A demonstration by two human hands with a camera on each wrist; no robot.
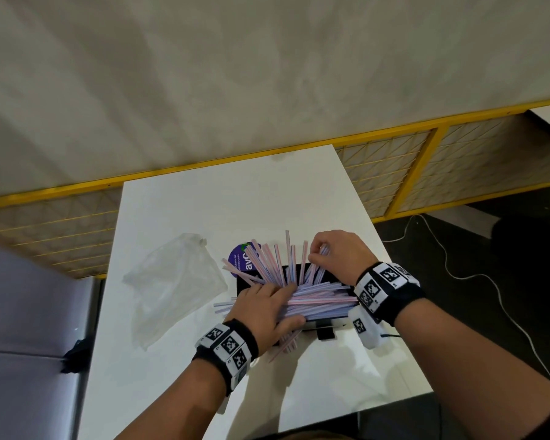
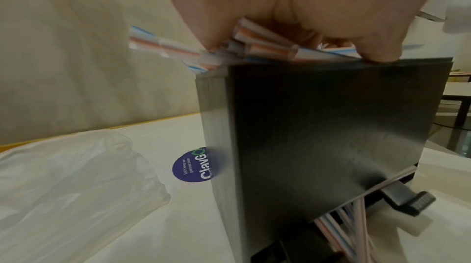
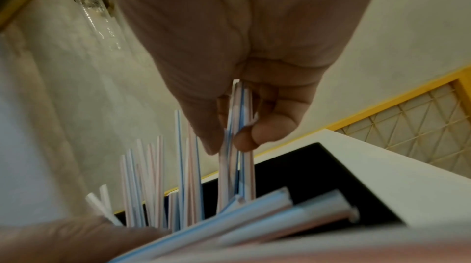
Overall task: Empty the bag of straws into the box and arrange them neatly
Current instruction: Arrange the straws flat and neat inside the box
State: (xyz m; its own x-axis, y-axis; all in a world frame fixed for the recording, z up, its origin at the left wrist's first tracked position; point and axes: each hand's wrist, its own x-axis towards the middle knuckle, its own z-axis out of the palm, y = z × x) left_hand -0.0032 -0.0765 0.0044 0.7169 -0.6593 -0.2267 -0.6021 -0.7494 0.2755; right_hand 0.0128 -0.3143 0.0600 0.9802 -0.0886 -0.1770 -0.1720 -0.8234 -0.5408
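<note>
A black box [image 1: 244, 285] stands on the white table [image 1: 204, 211], crammed with striped paper straws [image 1: 318, 301] lying crosswise and fanning upward. My left hand [image 1: 267, 304] lies flat on the pile and presses it down, thumb at the box's near rim [image 2: 379, 56]. My right hand [image 1: 323, 254] pinches a few upright straws [image 3: 239, 126] between thumb and fingers over the far right of the box [image 3: 318, 166]. Several straws [image 2: 351, 227] stick out beneath the box's front. The clear plastic bag [image 1: 172, 281] lies crumpled and flat to the left.
A round purple sticker [image 1: 240, 258] lies on the table behind the box. A black lever [image 2: 407, 199] juts from the box's base. A yellow-framed mesh partition [image 1: 426, 173] runs behind the table; a white cable [image 1: 489, 281] trails on the dark floor to the right.
</note>
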